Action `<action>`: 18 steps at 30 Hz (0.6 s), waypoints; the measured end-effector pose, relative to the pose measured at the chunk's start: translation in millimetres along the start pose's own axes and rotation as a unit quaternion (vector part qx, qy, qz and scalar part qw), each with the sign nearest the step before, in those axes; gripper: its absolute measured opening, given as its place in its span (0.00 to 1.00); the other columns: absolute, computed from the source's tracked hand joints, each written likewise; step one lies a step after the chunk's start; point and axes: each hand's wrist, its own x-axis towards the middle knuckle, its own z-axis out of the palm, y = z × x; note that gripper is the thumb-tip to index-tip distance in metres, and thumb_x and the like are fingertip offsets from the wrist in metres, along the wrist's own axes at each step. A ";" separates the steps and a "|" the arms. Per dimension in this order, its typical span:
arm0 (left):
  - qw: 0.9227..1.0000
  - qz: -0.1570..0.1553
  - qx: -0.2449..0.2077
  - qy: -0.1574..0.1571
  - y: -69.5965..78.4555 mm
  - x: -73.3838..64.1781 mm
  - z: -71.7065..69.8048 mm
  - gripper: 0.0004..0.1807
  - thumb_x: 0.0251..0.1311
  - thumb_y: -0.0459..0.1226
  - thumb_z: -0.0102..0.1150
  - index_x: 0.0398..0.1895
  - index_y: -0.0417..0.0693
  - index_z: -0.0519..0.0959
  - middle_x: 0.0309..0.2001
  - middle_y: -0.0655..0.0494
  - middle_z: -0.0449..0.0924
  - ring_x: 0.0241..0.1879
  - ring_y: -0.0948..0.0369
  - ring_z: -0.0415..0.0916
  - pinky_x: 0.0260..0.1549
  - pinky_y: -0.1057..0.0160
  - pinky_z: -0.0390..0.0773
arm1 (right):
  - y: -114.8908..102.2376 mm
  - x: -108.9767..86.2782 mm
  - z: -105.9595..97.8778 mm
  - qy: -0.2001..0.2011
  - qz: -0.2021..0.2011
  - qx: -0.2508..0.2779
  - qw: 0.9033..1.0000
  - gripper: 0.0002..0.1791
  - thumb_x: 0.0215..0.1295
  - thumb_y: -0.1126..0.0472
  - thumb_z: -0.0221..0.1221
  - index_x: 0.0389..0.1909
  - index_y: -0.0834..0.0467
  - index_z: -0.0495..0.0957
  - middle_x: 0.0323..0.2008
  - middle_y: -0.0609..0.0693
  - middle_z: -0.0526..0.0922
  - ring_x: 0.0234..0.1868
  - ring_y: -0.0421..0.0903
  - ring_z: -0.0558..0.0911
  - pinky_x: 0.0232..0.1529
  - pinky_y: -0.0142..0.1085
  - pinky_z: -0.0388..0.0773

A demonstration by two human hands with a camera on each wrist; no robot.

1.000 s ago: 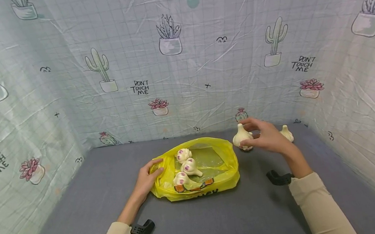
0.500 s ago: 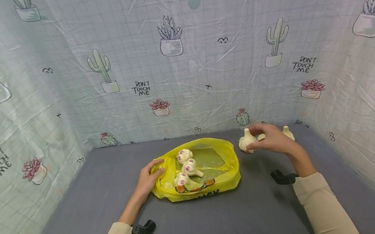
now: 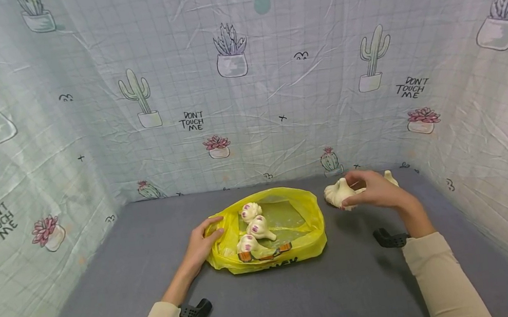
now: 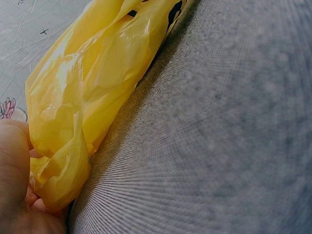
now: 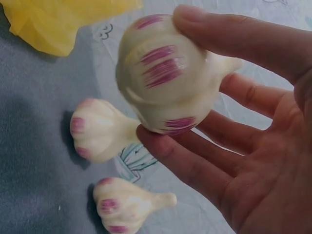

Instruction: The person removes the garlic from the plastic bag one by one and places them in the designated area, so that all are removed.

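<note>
My right hand [image 3: 371,190] holds a cream garlic bulb [image 3: 343,190] to the right of the yellow plastic bag [image 3: 270,265]. Close up in the right wrist view, purple streaks mark the held garlic bulb [image 5: 163,73], with thumb and fingertips around its body. Two other garlic bulbs lie beyond it there, an upper bulb [image 5: 100,129] and a lower bulb [image 5: 124,202]. At the bag's left side my left hand [image 3: 200,241] grips the gathered plastic [image 4: 63,180]. Inside the open bag rest three garlic bulbs [image 3: 257,227], grouped toward the left.
Behind my right hand, one garlic bulb [image 3: 391,177] shows partly at the far right of the grey table [image 3: 274,306]. A hanging sheet printed with potted plants [image 3: 275,99] encloses the back and both sides.
My right hand has moved to the right, away from the bag, with the garlic bulb, which has turned in the fingers. The left hand stays at the bag.
</note>
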 end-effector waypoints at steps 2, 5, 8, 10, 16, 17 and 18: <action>1.000 0.000 -0.001 -0.001 -0.2 0.1 0.1 0.22 0.74 0.41 0.59 0.69 0.50 0.77 0.75 0.45 0.69 0.79 0.45 0.57 0.77 0.39 0.59 | 2.0 -0.7 -1.2 -0.010 0.006 0.007 1.000 0.21 0.61 0.54 0.73 0.48 0.61 0.80 0.50 0.58 0.85 0.52 0.55 0.83 0.51 0.45 0.81; 1.000 -0.002 -0.005 0.000 -0.2 0.7 0.5 0.22 0.74 0.40 0.59 0.69 0.50 0.77 0.75 0.45 0.69 0.79 0.45 0.57 0.77 0.39 0.59 | 5.2 -1.2 -2.0 -0.028 0.015 0.012 0.999 0.22 0.61 0.53 0.73 0.49 0.62 0.80 0.50 0.58 0.85 0.50 0.52 0.83 0.49 0.42 0.81; 1.000 -0.005 -0.007 0.000 1.2 0.1 0.6 0.22 0.74 0.40 0.59 0.69 0.49 0.77 0.75 0.44 0.68 0.80 0.45 0.56 0.77 0.40 0.58 | 8.9 -0.7 -1.6 -0.045 0.016 0.017 0.999 0.22 0.61 0.54 0.73 0.50 0.62 0.79 0.49 0.57 0.84 0.50 0.51 0.82 0.51 0.44 0.81; 1.000 -0.007 -0.008 -0.002 4.1 -1.6 0.5 0.23 0.75 0.40 0.58 0.70 0.47 0.76 0.76 0.43 0.67 0.80 0.45 0.55 0.77 0.39 0.57 | 12.6 -0.4 -0.7 -0.053 0.013 0.020 0.998 0.21 0.61 0.55 0.73 0.48 0.62 0.78 0.47 0.57 0.83 0.48 0.50 0.81 0.52 0.45 0.80; 1.000 -0.016 -0.012 -0.011 25.7 -10.8 0.3 0.23 0.75 0.36 0.56 0.71 0.41 0.74 0.76 0.39 0.66 0.80 0.42 0.54 0.78 0.39 0.56 | 25.7 0.9 4.7 -0.080 -0.005 0.046 0.996 0.19 0.61 0.60 0.73 0.43 0.64 0.75 0.36 0.53 0.80 0.36 0.46 0.77 0.39 0.35 0.77; 1.000 -0.016 -0.012 -0.011 28.1 -11.5 0.2 0.23 0.75 0.35 0.56 0.70 0.40 0.74 0.76 0.38 0.66 0.80 0.42 0.55 0.77 0.38 0.57 | 27.1 1.3 5.7 -0.082 -0.007 0.047 0.996 0.19 0.60 0.60 0.73 0.42 0.64 0.75 0.34 0.52 0.80 0.34 0.45 0.76 0.36 0.34 0.75; 1.000 -0.016 -0.013 -0.010 29.1 -11.7 0.2 0.23 0.75 0.35 0.56 0.70 0.40 0.75 0.75 0.38 0.67 0.79 0.41 0.55 0.77 0.39 0.57 | 28.4 1.9 6.6 -0.084 -0.010 0.046 0.995 0.18 0.60 0.61 0.73 0.41 0.64 0.74 0.32 0.51 0.78 0.32 0.44 0.74 0.34 0.34 0.73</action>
